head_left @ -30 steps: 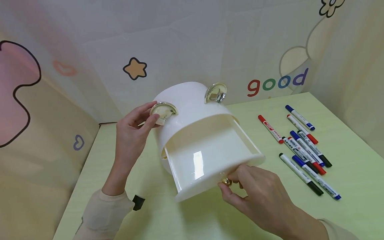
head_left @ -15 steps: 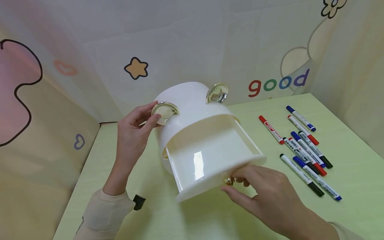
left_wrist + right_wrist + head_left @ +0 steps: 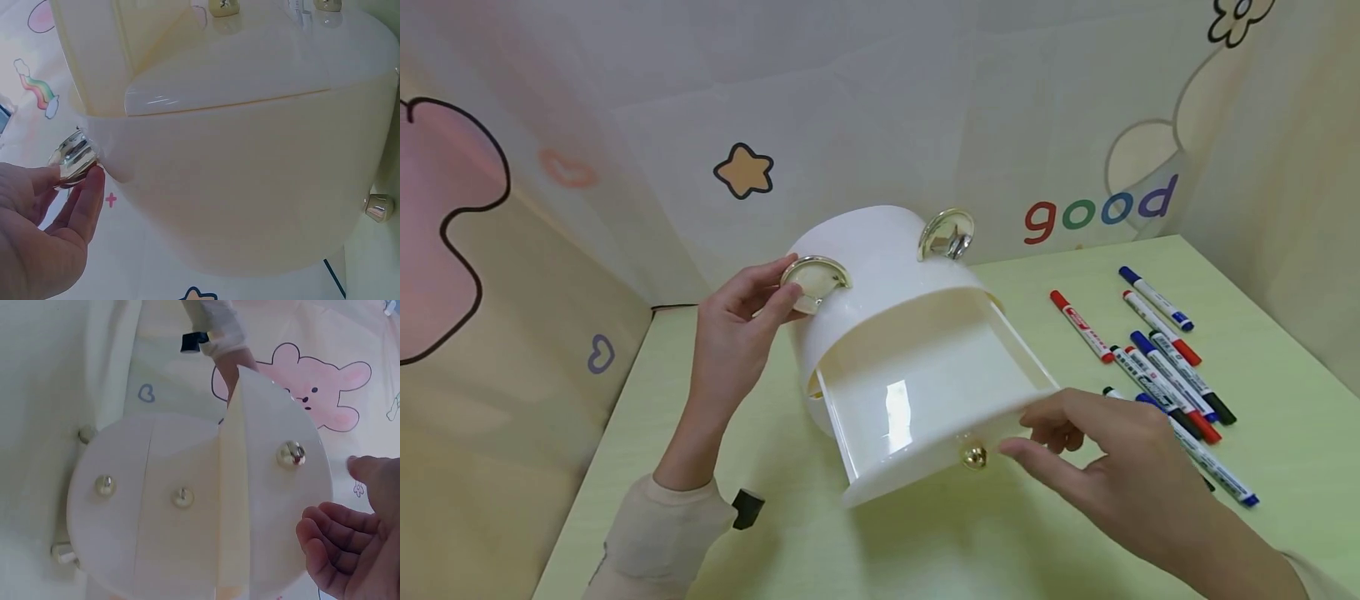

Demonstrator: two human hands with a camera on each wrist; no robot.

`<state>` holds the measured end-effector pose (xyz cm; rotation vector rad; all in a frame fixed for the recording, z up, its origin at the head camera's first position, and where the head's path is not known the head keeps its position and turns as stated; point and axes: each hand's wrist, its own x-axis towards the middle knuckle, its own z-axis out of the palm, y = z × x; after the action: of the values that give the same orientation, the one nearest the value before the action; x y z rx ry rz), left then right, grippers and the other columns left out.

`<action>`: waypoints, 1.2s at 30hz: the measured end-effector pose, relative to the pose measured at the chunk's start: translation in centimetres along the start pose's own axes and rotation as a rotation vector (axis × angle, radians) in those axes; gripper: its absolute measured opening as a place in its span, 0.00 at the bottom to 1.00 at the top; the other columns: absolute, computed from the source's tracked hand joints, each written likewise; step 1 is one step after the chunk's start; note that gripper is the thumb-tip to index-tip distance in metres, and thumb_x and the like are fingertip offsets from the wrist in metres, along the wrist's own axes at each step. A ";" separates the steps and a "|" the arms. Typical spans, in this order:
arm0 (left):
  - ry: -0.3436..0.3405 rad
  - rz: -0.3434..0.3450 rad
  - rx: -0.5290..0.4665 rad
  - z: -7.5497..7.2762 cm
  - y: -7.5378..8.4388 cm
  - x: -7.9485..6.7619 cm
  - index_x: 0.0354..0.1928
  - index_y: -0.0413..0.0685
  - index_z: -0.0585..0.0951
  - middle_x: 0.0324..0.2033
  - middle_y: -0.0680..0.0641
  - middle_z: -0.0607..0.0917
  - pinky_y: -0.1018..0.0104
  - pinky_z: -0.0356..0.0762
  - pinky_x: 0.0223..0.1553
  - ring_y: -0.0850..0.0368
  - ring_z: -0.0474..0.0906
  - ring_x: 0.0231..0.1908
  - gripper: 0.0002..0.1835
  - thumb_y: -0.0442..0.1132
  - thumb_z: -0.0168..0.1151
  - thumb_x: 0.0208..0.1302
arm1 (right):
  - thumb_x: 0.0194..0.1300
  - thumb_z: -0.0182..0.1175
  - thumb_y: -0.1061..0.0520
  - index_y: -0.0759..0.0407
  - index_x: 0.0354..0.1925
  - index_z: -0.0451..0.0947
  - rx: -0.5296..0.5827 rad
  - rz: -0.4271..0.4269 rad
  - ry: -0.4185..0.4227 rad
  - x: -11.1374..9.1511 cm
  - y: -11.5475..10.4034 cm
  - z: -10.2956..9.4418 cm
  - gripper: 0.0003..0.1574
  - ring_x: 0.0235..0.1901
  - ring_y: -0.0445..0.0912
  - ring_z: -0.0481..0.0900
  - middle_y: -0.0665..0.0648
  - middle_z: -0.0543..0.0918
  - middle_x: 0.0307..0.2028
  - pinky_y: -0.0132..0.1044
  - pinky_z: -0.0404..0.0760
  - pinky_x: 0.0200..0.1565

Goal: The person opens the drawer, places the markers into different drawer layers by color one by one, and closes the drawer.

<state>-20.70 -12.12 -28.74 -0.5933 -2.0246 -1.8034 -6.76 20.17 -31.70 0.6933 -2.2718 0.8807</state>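
Observation:
A white rounded drawer box [image 3: 872, 254] with gold ears stands on the table, its top drawer [image 3: 940, 367] pulled out and bare inside. My left hand [image 3: 730, 337] pinches the left gold ear [image 3: 816, 279] between thumb and fingers, a grip that shows in the left wrist view as well. My right hand [image 3: 1120, 467] is beside the right end of the drawer front, thumb apart from the loosely bent fingers, holding nothing. The drawer's gold knob [image 3: 974, 457] is just left of the thumb. In the right wrist view, two lower knobs show on the front, one of them here [image 3: 183, 497].
Several markers with red, blue and black caps lie on the right of the green table [image 3: 1285, 417], one of them a red marker [image 3: 1081, 326]. My right hand partly covers the nearest ones. A printed curtain [image 3: 880, 108] hangs behind the table.
My right hand has let go of the drawer's gold knob and moved right, the thumb and fingers parting. The left hand keeps its grip on the ear, and the drawer stays out.

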 end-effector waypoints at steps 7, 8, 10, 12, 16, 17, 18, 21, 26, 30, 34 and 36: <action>-0.011 0.018 -0.012 0.1 -0.1 -0.1 0.59 0.31 0.82 0.55 0.40 0.85 0.62 0.89 0.45 0.58 0.87 0.40 0.15 0.26 0.61 0.72 | 0.75 0.62 0.57 0.52 0.39 0.86 0.020 0.037 0.028 -0.2 1.9 -1.8 0.07 0.29 0.32 0.77 0.39 0.83 0.29 0.22 0.74 0.26; -0.013 0.019 -0.010 0.1 -0.1 -0.1 0.59 0.31 0.82 0.55 0.40 0.85 0.62 0.89 0.45 0.58 0.87 0.40 0.15 0.26 0.61 0.73 | 0.76 0.60 0.58 0.52 0.38 0.86 0.024 0.043 0.038 -0.2 2.2 -2.0 0.09 0.28 0.31 0.77 0.39 0.83 0.29 0.22 0.75 0.26; -0.019 0.017 -0.005 0.1 -0.2 -0.1 0.59 0.32 0.82 0.56 0.41 0.85 0.62 0.89 0.45 0.58 0.87 0.40 0.16 0.26 0.61 0.73 | 0.77 0.58 0.61 0.52 0.36 0.86 0.033 0.060 0.054 -0.2 2.7 -2.3 0.13 0.28 0.31 0.77 0.40 0.83 0.28 0.22 0.75 0.28; -0.022 0.015 0.000 0.0 -0.2 -0.1 0.60 0.31 0.81 0.56 0.41 0.85 0.62 0.89 0.45 0.58 0.87 0.41 0.16 0.26 0.60 0.73 | 0.77 0.56 0.64 0.51 0.35 0.85 0.029 0.106 0.056 -0.1 3.1 -2.7 0.16 0.27 0.31 0.76 0.40 0.82 0.27 0.21 0.75 0.29; -0.021 0.015 0.004 0.0 -0.1 -0.2 0.60 0.31 0.81 0.57 0.40 0.84 0.62 0.89 0.46 0.59 0.87 0.41 0.16 0.26 0.60 0.73 | 0.78 0.52 0.64 0.50 0.32 0.85 0.010 0.199 0.067 0.0 3.9 -3.4 0.20 0.27 0.32 0.76 0.41 0.82 0.26 0.19 0.75 0.30; -0.020 0.015 0.006 0.0 -0.1 -0.2 0.60 0.31 0.81 0.57 0.40 0.84 0.62 0.89 0.46 0.59 0.87 0.41 0.16 0.26 0.60 0.74 | 0.79 0.51 0.64 0.51 0.32 0.86 0.013 0.219 0.070 0.1 4.2 -3.6 0.21 0.27 0.32 0.77 0.41 0.83 0.26 0.18 0.76 0.31; -0.020 0.015 0.004 0.0 -0.1 -0.2 0.60 0.31 0.81 0.58 0.40 0.84 0.62 0.89 0.46 0.59 0.87 0.41 0.16 0.26 0.60 0.74 | 0.80 0.50 0.63 0.52 0.32 0.86 0.018 0.235 0.074 0.1 4.4 -3.7 0.22 0.27 0.32 0.78 0.41 0.84 0.26 0.17 0.76 0.31; -0.021 0.014 0.002 -0.1 -0.1 -0.2 0.61 0.31 0.81 0.58 0.40 0.84 0.62 0.88 0.46 0.59 0.88 0.41 0.16 0.26 0.60 0.74 | 0.82 0.45 0.62 0.54 0.33 0.87 0.014 0.268 0.074 -0.1 5.2 -4.3 0.25 0.27 0.32 0.78 0.42 0.84 0.26 0.17 0.77 0.32; -0.028 0.011 -0.006 -0.3 -0.2 -0.2 0.60 0.30 0.81 0.59 0.40 0.84 0.62 0.89 0.46 0.58 0.87 0.42 0.16 0.25 0.60 0.73 | 0.84 0.40 0.58 0.53 0.33 0.87 -0.044 0.340 0.029 -0.3 6.6 -5.1 0.30 0.26 0.34 0.76 0.43 0.83 0.25 0.18 0.74 0.30; -0.035 0.009 -0.011 -0.3 -0.2 -0.1 0.61 0.30 0.80 0.59 0.40 0.84 0.61 0.89 0.46 0.57 0.87 0.43 0.17 0.24 0.60 0.72 | 0.84 0.39 0.56 0.57 0.34 0.87 -0.053 0.401 0.000 -0.2 7.6 -5.5 0.31 0.26 0.34 0.75 0.42 0.83 0.25 0.20 0.73 0.28; -0.040 0.005 0.003 -0.3 -0.1 -0.1 0.61 0.31 0.80 0.59 0.41 0.84 0.61 0.89 0.46 0.56 0.87 0.43 0.17 0.25 0.61 0.72 | 0.85 0.41 0.53 0.60 0.35 0.87 -0.095 0.460 -0.052 -0.1 8.6 -5.8 0.30 0.26 0.35 0.75 0.41 0.82 0.24 0.24 0.71 0.25; -0.039 0.003 0.010 -0.4 -0.1 -0.1 0.61 0.31 0.80 0.59 0.41 0.84 0.61 0.89 0.46 0.57 0.87 0.44 0.18 0.25 0.61 0.72 | 0.85 0.42 0.52 0.59 0.36 0.87 -0.119 0.492 -0.099 -0.2 9.2 -5.9 0.30 0.27 0.36 0.74 0.43 0.82 0.24 0.27 0.70 0.24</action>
<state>-20.64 -12.49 -28.83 -0.6327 -2.0562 -1.7921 -10.59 30.36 -32.06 0.1204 -2.6108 0.9321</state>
